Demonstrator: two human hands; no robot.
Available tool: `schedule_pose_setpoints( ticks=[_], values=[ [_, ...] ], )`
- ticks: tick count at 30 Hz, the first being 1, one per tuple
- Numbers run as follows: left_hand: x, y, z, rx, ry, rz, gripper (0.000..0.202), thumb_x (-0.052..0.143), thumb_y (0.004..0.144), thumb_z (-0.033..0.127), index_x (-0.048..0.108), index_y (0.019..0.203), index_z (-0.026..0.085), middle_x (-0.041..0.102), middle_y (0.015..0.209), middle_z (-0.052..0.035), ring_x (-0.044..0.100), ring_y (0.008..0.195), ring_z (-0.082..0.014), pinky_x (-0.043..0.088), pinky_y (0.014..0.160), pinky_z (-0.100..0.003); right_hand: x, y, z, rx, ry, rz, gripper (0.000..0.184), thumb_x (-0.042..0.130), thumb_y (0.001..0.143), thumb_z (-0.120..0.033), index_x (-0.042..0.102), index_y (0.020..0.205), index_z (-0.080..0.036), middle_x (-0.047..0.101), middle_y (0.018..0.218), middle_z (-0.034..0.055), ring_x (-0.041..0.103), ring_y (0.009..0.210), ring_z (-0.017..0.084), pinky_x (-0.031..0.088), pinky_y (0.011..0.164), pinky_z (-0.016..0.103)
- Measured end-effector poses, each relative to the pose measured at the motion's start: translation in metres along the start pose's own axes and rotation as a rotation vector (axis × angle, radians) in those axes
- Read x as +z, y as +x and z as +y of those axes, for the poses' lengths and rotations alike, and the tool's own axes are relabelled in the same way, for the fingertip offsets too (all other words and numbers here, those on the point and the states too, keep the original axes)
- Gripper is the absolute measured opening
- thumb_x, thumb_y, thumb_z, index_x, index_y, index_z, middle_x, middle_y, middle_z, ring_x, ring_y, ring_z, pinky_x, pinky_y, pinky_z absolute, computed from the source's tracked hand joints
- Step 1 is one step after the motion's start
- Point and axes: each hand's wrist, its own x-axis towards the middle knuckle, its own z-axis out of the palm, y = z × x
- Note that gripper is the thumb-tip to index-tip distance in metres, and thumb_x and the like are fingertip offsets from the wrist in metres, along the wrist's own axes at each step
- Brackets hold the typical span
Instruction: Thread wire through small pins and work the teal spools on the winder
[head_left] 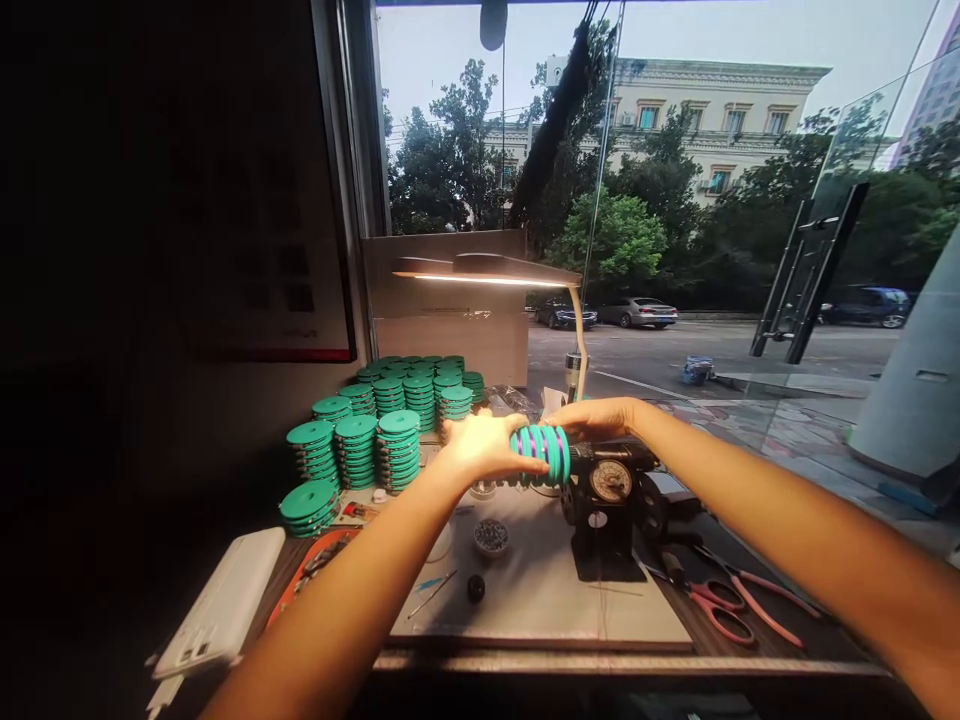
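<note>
Left hand (487,447) wraps round green ridged plastic spools (541,452); right hand (592,418) lies curled on their far end, above the black metal winder (607,500)

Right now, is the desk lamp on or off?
On: the desk lamp shows a bright glowing strip under its head, above the green spool stacks.
</note>
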Motion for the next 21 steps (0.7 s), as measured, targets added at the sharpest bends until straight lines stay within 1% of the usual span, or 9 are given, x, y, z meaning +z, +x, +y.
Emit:
schedule_pose_setpoints(
  ticks=[3, 5, 9, 13, 14, 16, 18, 19, 21],
  values=[
    [0.001, 0.0, 0.0, -0.004, -0.017, 0.011, 0.078, 0.035, 0.048, 0.08, 0.046, 0.112, 0.038, 0.056, 0.096, -0.0104, 0.051, 0.092, -0.0327, 0.037, 0.073, -0.055, 0.001, -0.006, -0.012, 0.01, 0.105, -0.147, 0.032, 0.045, 0.076, -0.043, 0.061, 0.085, -0.016, 0.064, 0.089, 0.0047, 0.058, 0.08, 0.016, 0.045, 0.074, 0.03],
    [0.001, 0.0, 0.0, -0.009, -0.037, 0.016, 0.079, 0.036, 0.047, 0.08, 0.047, 0.112, 0.037, 0.056, 0.097, -0.0109, 0.051, 0.093, -0.0334, 0.036, 0.074, -0.056, 0.002, -0.008, -0.017, 0.017, 0.166, -0.189, 0.028, 0.053, 0.071, -0.039, 0.059, 0.089, -0.017, 0.062, 0.092, 0.0032, 0.057, 0.083, 0.015, 0.043, 0.078, 0.029],
    [0.0, -0.002, 0.001, -0.022, -0.118, 0.022, 0.076, 0.042, 0.046, 0.077, 0.05, 0.109, 0.035, 0.056, 0.097, -0.0111, 0.048, 0.097, -0.0363, 0.033, 0.076, -0.058, 0.002, -0.004, -0.012, 0.054, 0.277, -0.213, 0.031, 0.06, 0.065, -0.034, 0.057, 0.091, -0.017, 0.059, 0.085, 0.0011, 0.056, 0.077, 0.014, 0.042, 0.077, 0.029],
    [-0.001, -0.002, 0.001, -0.028, -0.292, 0.029, 0.072, 0.057, 0.041, 0.068, 0.056, 0.102, 0.03, 0.057, 0.097, -0.0121, 0.044, 0.101, -0.0403, 0.028, 0.079, -0.061, 0.005, 0.001, -0.006, 0.08, 0.315, -0.203, 0.037, 0.063, 0.061, -0.035, 0.056, 0.092, -0.017, 0.058, 0.082, 0.0007, 0.055, 0.076, 0.014, 0.042, 0.077, 0.031],
    [-0.002, -0.002, -0.001, -0.029, -0.361, 0.037, 0.072, 0.061, 0.039, 0.065, 0.057, 0.1, 0.028, 0.057, 0.099, -0.0119, 0.043, 0.102, -0.0402, 0.028, 0.081, -0.06, 0.005, 0.001, -0.005, 0.084, 0.315, -0.2, 0.038, 0.064, 0.06, -0.035, 0.056, 0.092, -0.016, 0.058, 0.082, 0.0009, 0.055, 0.077, 0.015, 0.041, 0.078, 0.031],
    [-0.004, 0.001, -0.006, -0.024, -0.542, 0.062, 0.069, 0.064, 0.04, 0.059, 0.056, 0.101, 0.026, 0.057, 0.104, -0.0096, 0.044, 0.103, -0.035, 0.031, 0.086, -0.052, 0.006, -0.003, -0.009, 0.087, 0.31, -0.202, 0.04, 0.063, 0.06, -0.036, 0.056, 0.095, -0.016, 0.059, 0.086, 0.0019, 0.054, 0.081, 0.016, 0.04, 0.081, 0.032],
    [-0.007, 0.005, -0.013, -0.022, -0.764, 0.106, 0.058, 0.059, 0.053, 0.056, 0.054, 0.102, 0.025, 0.056, 0.107, -0.0065, 0.048, 0.102, -0.0262, 0.036, 0.086, -0.039, 0.004, -0.007, -0.018, 0.103, 0.256, -0.209, 0.044, 0.061, 0.062, -0.037, 0.054, 0.101, -0.017, 0.058, 0.095, 0.0033, 0.053, 0.088, 0.018, 0.039, 0.082, 0.033],
    [-0.009, 0.007, -0.017, -0.033, -0.877, 0.137, 0.05, 0.054, 0.061, 0.053, 0.054, 0.101, 0.023, 0.057, 0.107, -0.0061, 0.05, 0.099, -0.0232, 0.038, 0.084, -0.035, 0.003, -0.008, -0.025, 0.107, 0.206, -0.204, 0.046, 0.06, 0.064, -0.038, 0.052, 0.105, -0.018, 0.056, 0.101, 0.004, 0.052, 0.093, 0.019, 0.039, 0.083, 0.033],
    [-0.011, 0.009, -0.025, -0.085, -1.094, 0.233, 0.042, 0.046, 0.069, 0.05, 0.056, 0.095, 0.019, 0.057, 0.106, -0.009, 0.052, 0.097, -0.0237, 0.04, 0.081, -0.035, 0.004, -0.004, -0.042, 0.088, 0.071, -0.151, 0.052, 0.057, 0.067, -0.042, 0.047, 0.114, -0.02, 0.05, 0.114, 0.0051, 0.048, 0.102, 0.02, 0.038, 0.086, 0.033]
  ],
)
